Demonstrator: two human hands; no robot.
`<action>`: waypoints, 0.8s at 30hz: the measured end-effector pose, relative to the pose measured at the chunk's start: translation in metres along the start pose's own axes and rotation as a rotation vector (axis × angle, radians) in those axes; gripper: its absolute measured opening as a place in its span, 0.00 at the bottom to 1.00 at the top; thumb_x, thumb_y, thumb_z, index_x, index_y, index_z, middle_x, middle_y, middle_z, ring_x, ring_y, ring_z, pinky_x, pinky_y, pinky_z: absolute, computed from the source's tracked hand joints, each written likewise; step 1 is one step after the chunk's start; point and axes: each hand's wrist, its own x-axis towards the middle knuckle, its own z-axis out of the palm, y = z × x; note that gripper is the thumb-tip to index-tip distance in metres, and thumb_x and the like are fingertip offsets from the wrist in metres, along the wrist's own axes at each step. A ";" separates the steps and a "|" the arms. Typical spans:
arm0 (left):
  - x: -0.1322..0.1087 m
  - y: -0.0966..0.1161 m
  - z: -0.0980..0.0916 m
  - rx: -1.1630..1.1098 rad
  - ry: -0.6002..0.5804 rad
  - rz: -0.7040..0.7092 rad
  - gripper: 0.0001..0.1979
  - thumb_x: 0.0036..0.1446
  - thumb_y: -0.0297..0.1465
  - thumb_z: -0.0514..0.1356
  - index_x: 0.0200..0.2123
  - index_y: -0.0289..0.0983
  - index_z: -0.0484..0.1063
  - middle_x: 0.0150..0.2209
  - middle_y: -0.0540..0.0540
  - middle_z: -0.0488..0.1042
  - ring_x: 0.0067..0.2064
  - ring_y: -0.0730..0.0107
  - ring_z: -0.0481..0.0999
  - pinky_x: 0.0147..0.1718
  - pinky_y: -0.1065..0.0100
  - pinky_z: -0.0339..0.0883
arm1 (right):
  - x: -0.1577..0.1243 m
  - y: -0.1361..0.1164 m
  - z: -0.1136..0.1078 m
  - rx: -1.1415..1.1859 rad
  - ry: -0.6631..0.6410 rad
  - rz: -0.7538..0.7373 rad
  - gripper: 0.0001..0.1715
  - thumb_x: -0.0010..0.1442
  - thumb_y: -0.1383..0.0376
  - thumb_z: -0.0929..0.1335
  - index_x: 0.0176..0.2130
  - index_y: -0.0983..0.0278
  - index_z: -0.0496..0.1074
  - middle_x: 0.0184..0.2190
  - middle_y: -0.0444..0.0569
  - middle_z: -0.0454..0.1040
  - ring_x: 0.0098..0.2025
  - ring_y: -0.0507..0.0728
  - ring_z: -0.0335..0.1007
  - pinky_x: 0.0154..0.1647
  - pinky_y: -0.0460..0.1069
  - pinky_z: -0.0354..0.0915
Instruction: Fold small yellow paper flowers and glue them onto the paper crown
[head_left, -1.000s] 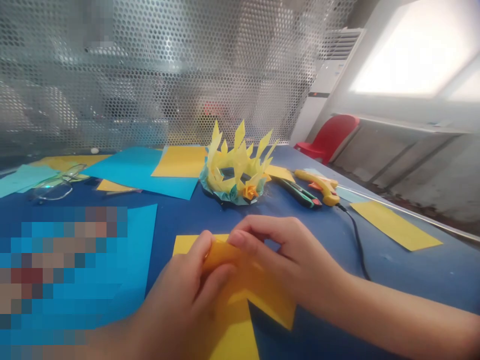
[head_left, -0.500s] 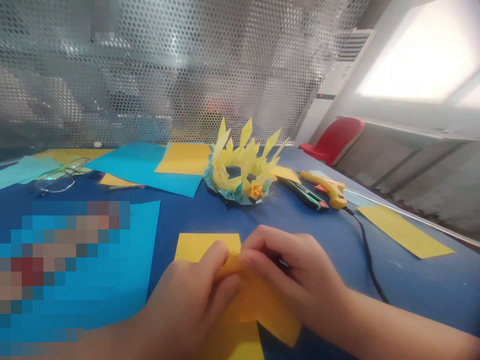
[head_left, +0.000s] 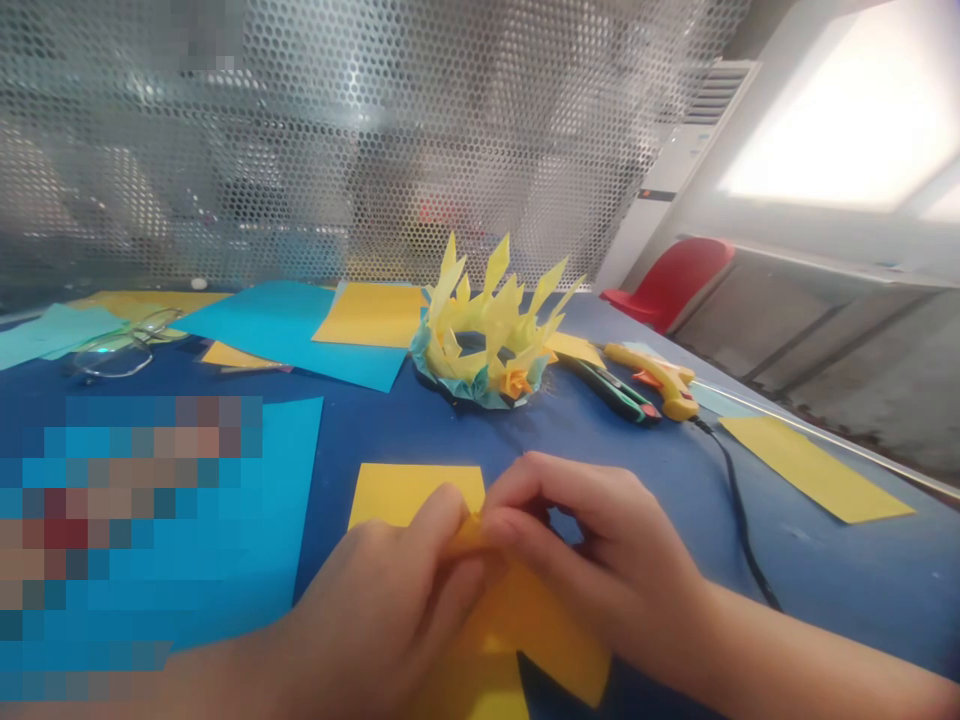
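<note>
Between my two hands is a piece of yellow-orange paper [head_left: 536,615], its top edge pinched and bunched at the fingertips. My left hand [head_left: 397,590] is closed on the paper's upper left part, thumb on top. From the other side my right hand [head_left: 600,540] pinches the same edge with thumb and forefinger, close against the left thumb. How the pinched part is folded is hidden by the fingers. Beneath lies another yellow sheet [head_left: 420,485] on the blue table. Beyond my hands stands a paper crown [head_left: 487,340] with pale yellow spikes, a light blue rim and an orange paper rose.
A box cutter [head_left: 619,392] and a yellow glue gun [head_left: 664,380] with a black cord lie right of the crown. Blue sheets [head_left: 262,500], a yellow strip [head_left: 817,468] and glasses [head_left: 112,355] surround the work. Behind is a perforated metal screen [head_left: 315,150]; a red chair [head_left: 682,280] stands at right.
My hands keep their pinch on the paper, with only slight finger movement. The whole view has shifted a little, so things on the table appear slightly farther right.
</note>
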 end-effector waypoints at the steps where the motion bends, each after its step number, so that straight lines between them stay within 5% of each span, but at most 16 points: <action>1: 0.000 -0.001 0.001 0.007 0.005 0.006 0.16 0.64 0.46 0.42 0.29 0.45 0.56 0.22 0.51 0.66 0.22 0.64 0.64 0.21 0.68 0.51 | 0.000 0.000 0.000 -0.001 0.002 0.005 0.11 0.63 0.65 0.66 0.28 0.62 0.69 0.21 0.40 0.72 0.21 0.47 0.62 0.22 0.40 0.61; 16: 0.000 -0.004 0.003 0.118 0.024 0.021 0.19 0.64 0.47 0.39 0.33 0.44 0.62 0.23 0.49 0.72 0.22 0.62 0.70 0.19 0.67 0.50 | -0.005 0.002 0.003 -0.121 0.025 -0.078 0.09 0.67 0.66 0.62 0.34 0.63 0.67 0.22 0.38 0.69 0.21 0.45 0.61 0.23 0.37 0.60; 24: -0.002 0.002 0.000 -0.101 0.092 0.091 0.19 0.65 0.49 0.43 0.32 0.43 0.62 0.19 0.54 0.68 0.18 0.70 0.65 0.17 0.70 0.49 | -0.008 0.005 0.003 -0.204 0.030 -0.182 0.06 0.66 0.67 0.63 0.35 0.60 0.65 0.23 0.38 0.73 0.21 0.45 0.64 0.23 0.37 0.61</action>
